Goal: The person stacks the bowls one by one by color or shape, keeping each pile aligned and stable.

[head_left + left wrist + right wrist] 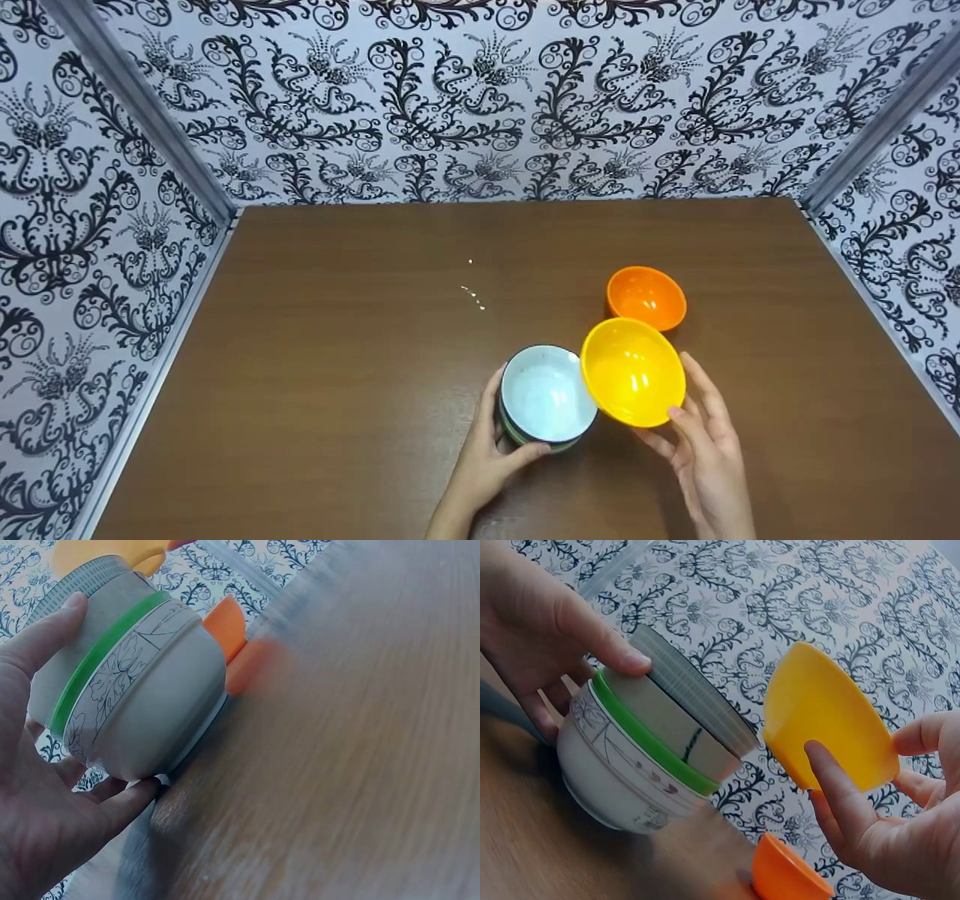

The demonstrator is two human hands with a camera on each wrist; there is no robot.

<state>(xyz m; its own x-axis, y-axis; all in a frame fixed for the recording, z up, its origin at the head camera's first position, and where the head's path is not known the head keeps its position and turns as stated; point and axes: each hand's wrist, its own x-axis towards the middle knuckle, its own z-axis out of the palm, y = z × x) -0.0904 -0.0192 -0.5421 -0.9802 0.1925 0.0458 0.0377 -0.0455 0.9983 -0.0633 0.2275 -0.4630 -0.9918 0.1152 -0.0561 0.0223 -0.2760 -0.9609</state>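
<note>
My left hand [480, 461] grips a stack of nested bowls from its left side, thumb across the front. On top is a pale blue bowl [550, 394] with a dark rim. Below it the right wrist view shows a green-rimmed white bowl [630, 780] with a flower pattern. A yellow bowl [634, 373] is held up by my right hand [712, 450], thumb at its rim and fingers against its outside. It is tilted, just right of the stack. An orange bowl [646, 298] sits behind it on the table, partly covered by the yellow one.
The brown wooden table [322, 360] spreads on both sides of the bowls. Several small white specks [473, 295] mark its surface left of the orange bowl. Patterned black-and-white walls [480, 97] enclose the back and sides.
</note>
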